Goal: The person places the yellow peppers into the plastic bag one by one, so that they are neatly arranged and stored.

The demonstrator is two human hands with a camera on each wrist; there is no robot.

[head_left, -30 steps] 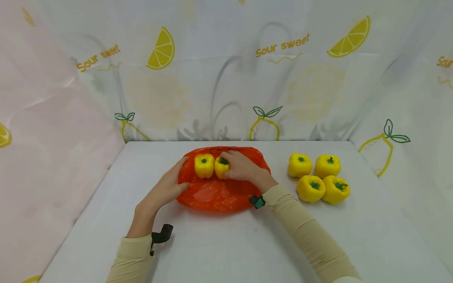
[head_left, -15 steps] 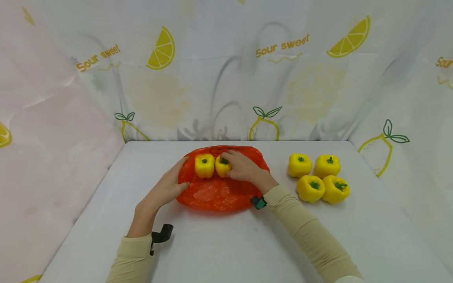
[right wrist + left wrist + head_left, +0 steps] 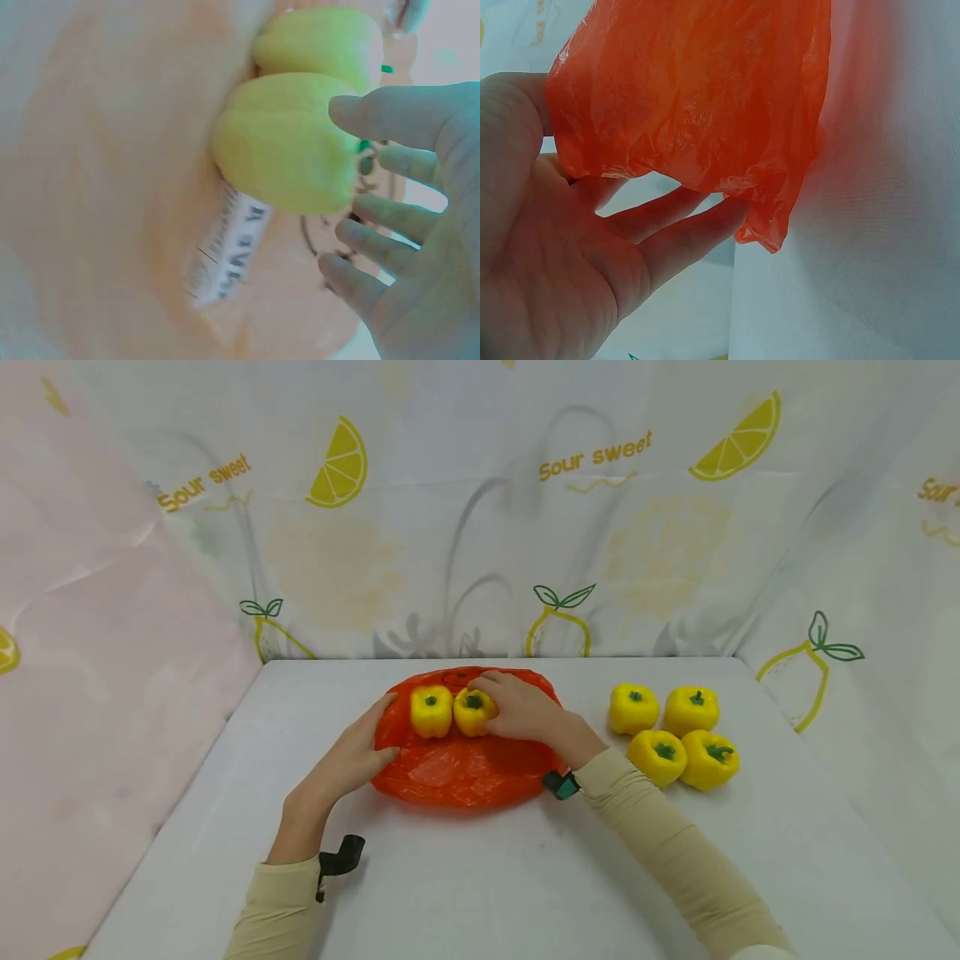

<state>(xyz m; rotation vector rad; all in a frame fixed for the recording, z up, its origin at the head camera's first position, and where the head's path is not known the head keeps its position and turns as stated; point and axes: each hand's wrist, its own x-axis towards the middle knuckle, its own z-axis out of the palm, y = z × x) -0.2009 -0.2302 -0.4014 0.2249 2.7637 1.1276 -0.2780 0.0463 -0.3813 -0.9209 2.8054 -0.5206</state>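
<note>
A red plastic bag (image 3: 457, 772) lies spread on the table, with two yellow bell peppers side by side within its outline, the left pepper (image 3: 431, 712) and the right pepper (image 3: 474, 713). My left hand (image 3: 348, 764) rests at the bag's left edge. In the left wrist view, its spread, extended fingers pass behind the red film, which hides the tips. Beside the right pepper is my right hand (image 3: 525, 708), fingers spread. In the right wrist view the thumb (image 3: 382, 116) overlaps that pepper; whether it touches is unclear. The other fingers stand apart from it.
Several more yellow bell peppers (image 3: 663, 756) sit grouped on the white table (image 3: 480, 885) to the right. A printed cloth (image 3: 420, 527) rises behind the table's far edge. A white printed label (image 3: 229, 247) shows near the pepper in the right wrist view.
My right hand has drawn slightly rightward off the right pepper, and its fingers have loosened, so more of the pepper shows. The left hand has stayed at the bag's edge.
</note>
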